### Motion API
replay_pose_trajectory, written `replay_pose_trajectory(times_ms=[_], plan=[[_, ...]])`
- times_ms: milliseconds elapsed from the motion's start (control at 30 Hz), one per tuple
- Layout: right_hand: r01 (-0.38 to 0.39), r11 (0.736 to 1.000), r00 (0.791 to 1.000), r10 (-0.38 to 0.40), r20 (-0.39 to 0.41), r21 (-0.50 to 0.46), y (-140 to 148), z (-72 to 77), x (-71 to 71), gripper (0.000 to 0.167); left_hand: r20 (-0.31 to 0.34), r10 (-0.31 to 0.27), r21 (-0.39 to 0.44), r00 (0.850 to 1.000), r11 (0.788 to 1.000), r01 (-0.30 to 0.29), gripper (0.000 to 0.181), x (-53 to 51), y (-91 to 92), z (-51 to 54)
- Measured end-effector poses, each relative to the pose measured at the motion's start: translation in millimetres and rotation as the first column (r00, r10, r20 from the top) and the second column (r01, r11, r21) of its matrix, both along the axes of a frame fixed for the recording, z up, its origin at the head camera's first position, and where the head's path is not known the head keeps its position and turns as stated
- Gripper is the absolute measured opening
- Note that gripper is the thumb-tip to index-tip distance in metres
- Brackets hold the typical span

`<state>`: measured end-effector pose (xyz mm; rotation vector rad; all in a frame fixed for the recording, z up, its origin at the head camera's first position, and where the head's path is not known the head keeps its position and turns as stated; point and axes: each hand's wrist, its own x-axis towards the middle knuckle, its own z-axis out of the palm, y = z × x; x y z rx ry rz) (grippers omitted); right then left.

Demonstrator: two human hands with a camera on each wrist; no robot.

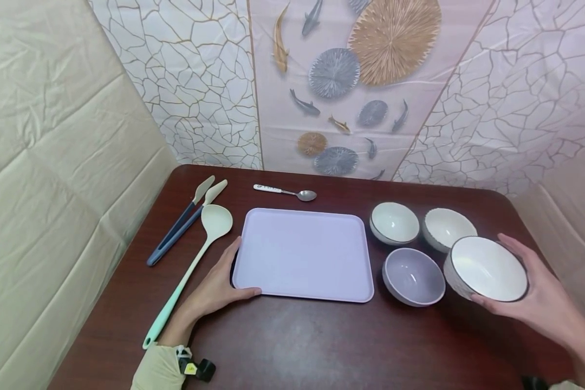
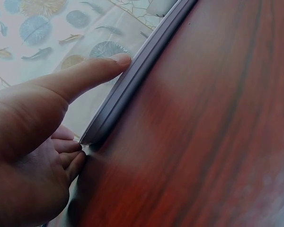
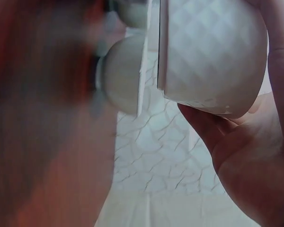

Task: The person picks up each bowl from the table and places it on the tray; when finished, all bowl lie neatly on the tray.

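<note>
My left hand (image 1: 219, 279) holds the near left corner of a lilac tray (image 1: 302, 254), its thumb on the front rim and fingers along the left side. In the left wrist view the thumb touches the tray's edge (image 2: 128, 75) and the other fingers bend at the corner. On the right, my right hand (image 1: 531, 287) grips a white bowl (image 1: 489, 268) with a dark rim, thumb at the near side and fingers at the far side. The right wrist view shows this bowl's diamond-patterned outside (image 3: 213, 52), raised off the table.
Left of the held bowl stand a purple bowl (image 1: 414, 276), a white bowl (image 1: 395, 222) and a scalloped bowl (image 1: 448, 228). A spoon (image 1: 285, 192) lies behind the tray. A green-handled ladle (image 1: 185, 279) and blue tongs (image 1: 185, 225) lie left on the dark table (image 1: 292, 346).
</note>
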<state>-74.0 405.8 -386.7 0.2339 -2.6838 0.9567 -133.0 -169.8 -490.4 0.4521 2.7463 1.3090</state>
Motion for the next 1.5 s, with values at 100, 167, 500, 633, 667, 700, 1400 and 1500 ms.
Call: replay_pose_trajectory(times_ms=[100, 167, 500, 633, 667, 700, 1400, 1500], plan=[[-0.029, 1.0, 1.0, 0.029, 0.003, 0.003, -10.0, 7.7, -7.5, 0.126, 0.0, -0.001, -0.004, 1.0, 1.0, 0.001, 0.125, 0.2, 0.3, -0.3], [-0.049, 0.999, 0.999, 0.049, 0.004, 0.01, -17.7, 12.8, -13.1, 0.127, 0.001, -0.002, -0.006, 1.0, 1.0, 0.002, 0.125, 0.4, 0.4, -0.4], [-0.155, 0.987, 0.988, 0.155, 0.018, 0.03, -65.7, 37.7, -53.7, 0.127, 0.004, -0.002, 0.001, 1.0, 1.0, 0.002, 0.124, 0.6, 0.0, 0.1], [-0.19, 0.981, 0.981, 0.189, 0.038, 0.033, -87.3, 43.6, -69.5, 0.126, 0.001, -0.007, 0.003, 1.0, 1.0, 0.007, 0.124, 0.4, -0.4, -0.1], [-0.203, 0.979, 0.979, 0.202, 0.038, 0.032, -92.4, 44.3, -73.4, 0.125, -0.001, -0.008, 0.002, 1.0, 1.0, 0.008, 0.124, 0.3, -0.4, -0.3], [-0.212, 0.976, 0.977, 0.211, 0.035, 0.038, -97.6, 44.7, -76.8, 0.125, -0.002, -0.01, 0.002, 1.0, 1.0, 0.01, 0.124, 0.2, -0.5, -0.5], [-0.399, 0.917, 0.912, 0.397, 0.106, 0.005, -215.8, 36.7, -131.9, 0.126, -0.001, -0.005, 0.001, 1.0, 1.0, 0.005, 0.124, -0.5, -0.7, -1.3], [-0.42, 0.907, 0.903, 0.419, 0.1, -0.008, -229.8, 34.1, -135.4, 0.125, -0.003, -0.003, 0.0, 1.0, 1.0, 0.003, 0.124, -0.7, -0.2, -1.8]])
